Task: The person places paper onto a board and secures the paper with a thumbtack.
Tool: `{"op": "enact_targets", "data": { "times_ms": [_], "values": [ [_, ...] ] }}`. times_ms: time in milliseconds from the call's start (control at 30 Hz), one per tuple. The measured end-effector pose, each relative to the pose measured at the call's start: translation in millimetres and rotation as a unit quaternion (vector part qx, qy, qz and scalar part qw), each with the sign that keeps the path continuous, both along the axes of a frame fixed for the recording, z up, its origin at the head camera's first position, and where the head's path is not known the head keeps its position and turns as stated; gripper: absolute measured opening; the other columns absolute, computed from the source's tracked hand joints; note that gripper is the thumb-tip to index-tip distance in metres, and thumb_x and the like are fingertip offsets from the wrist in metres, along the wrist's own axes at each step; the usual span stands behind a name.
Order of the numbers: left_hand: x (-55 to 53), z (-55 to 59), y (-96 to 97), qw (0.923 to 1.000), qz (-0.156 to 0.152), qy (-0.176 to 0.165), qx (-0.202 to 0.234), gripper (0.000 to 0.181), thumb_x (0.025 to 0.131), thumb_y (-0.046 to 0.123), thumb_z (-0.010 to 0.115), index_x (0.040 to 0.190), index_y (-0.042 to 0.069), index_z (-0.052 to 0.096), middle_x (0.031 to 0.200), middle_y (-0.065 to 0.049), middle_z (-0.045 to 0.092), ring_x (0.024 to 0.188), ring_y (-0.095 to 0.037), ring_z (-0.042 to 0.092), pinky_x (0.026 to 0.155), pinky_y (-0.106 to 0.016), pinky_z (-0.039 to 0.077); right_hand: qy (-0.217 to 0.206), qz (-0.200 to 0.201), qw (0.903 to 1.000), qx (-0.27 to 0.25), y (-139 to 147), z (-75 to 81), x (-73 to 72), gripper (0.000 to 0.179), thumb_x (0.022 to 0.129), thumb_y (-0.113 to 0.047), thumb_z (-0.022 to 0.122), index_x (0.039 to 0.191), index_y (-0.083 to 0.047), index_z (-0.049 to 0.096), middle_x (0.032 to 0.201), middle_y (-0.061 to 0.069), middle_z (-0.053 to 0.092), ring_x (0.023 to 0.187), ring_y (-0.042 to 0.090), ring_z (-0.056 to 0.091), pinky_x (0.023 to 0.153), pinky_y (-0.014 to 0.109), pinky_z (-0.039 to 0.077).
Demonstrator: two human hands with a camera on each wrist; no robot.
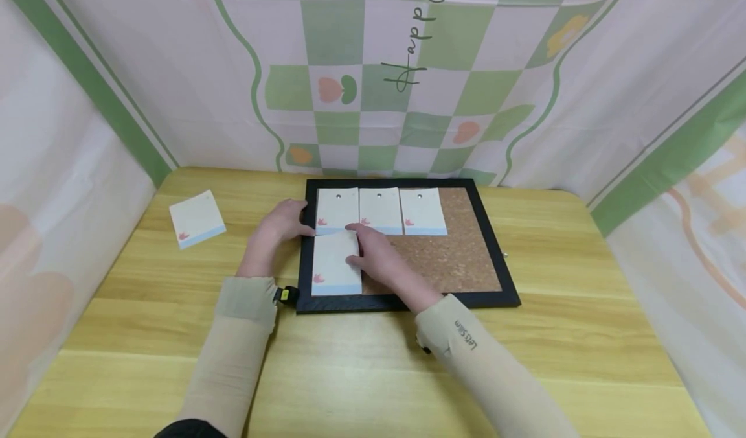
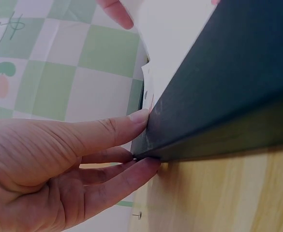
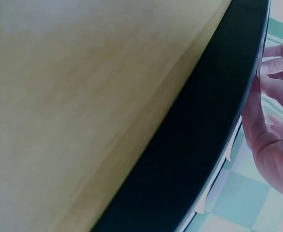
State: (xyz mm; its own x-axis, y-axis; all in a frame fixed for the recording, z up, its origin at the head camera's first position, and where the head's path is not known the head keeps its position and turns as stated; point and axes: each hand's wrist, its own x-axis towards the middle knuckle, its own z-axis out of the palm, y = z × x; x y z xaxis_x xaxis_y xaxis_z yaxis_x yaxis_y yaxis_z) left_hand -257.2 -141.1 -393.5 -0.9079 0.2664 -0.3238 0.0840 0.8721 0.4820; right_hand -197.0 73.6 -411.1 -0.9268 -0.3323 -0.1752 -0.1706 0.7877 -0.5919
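Observation:
A black-framed corkboard lies on the wooden table. At its left edge, my left hand grips the frame, thumb on top and fingers against the outer side, as the left wrist view also shows. My right hand reaches over the cork and holds a white note sheet by its upper right edge, with thumb and index finger spaced apart. That sheet lies at the lower left of the board. Above it, three similar sheets form a row, each with a pushpin near its top.
A loose note sheet rests on the table to the left. One small pin lies just right of the board, and another pin shows near my left hand. A checked curtain hangs behind the table.

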Motion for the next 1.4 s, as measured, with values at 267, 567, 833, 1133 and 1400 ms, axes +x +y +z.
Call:
{"op": "enact_targets", "data": {
  "times_ms": [267, 567, 833, 1133, 1400],
  "values": [
    [0.4, 0.3, 0.7, 1.0000, 0.002, 0.001, -0.001, 0.078, 0.093, 0.024, 0.071, 0.153, -0.006, 0.030, 0.157, -0.028, 0.035, 0.147, -0.042, 0.033, 0.122, -0.051, 0.029, 0.026, 0.016, 0.9977, 0.060, -3.9, 2.9, 6.3, 0.049, 0.094, -0.019, 0.071, 0.140, -0.015, 0.056, 0.134, 0.012, 0.059, 0.114, 0.027, 0.060, 0.101, 0.044, 0.051],
    [0.5, 0.4, 0.6, 1.0000, 0.003, -0.004, 0.000, 0.078, 0.094, 0.024, 0.070, 0.154, -0.005, 0.029, 0.158, -0.027, 0.034, 0.147, -0.041, 0.032, 0.123, -0.051, 0.028, 0.040, 0.027, 0.9963, 0.071, -1.5, 0.0, 6.4, 0.044, 0.092, -0.021, 0.072, 0.134, -0.009, 0.061, 0.128, 0.013, 0.060, 0.108, 0.026, 0.061, 0.095, 0.041, 0.054],
    [0.1, 0.0, 0.7, 1.0000, 0.007, -0.005, 0.005, 0.079, 0.093, 0.024, 0.071, 0.154, -0.004, 0.029, 0.158, -0.027, 0.033, 0.148, -0.041, 0.031, 0.123, -0.051, 0.028, 0.072, 0.044, 0.9938, 0.073, 1.7, -3.3, 7.7, 0.039, 0.093, -0.021, 0.072, 0.130, -0.010, 0.064, 0.122, 0.010, 0.061, 0.107, 0.024, 0.059, 0.090, 0.038, 0.053],
    [0.6, 0.5, 0.8, 1.0000, 0.002, -0.002, 0.003, 0.078, 0.094, 0.023, 0.069, 0.154, -0.005, 0.029, 0.158, -0.027, 0.033, 0.148, -0.041, 0.030, 0.123, -0.051, 0.027, 0.111, 0.066, 0.9861, 0.104, 4.3, -5.4, 9.1, 0.034, 0.093, -0.024, 0.072, 0.126, -0.015, 0.068, 0.121, 0.010, 0.058, 0.106, 0.024, 0.054, 0.087, 0.037, 0.052],
    [1.1, 0.4, -0.4, 1.0000, -0.002, 0.001, 0.005, 0.078, 0.093, 0.024, 0.070, 0.154, -0.005, 0.029, 0.156, -0.028, 0.036, 0.146, -0.042, 0.034, 0.122, -0.052, 0.029, 0.212, 0.128, 0.9538, 0.170, 2.2, -5.7, 9.8, 0.015, 0.092, -0.022, 0.073, 0.106, -0.016, 0.074, 0.121, 0.013, 0.058, 0.105, 0.028, 0.049, 0.082, 0.037, 0.051]
  ]
}}
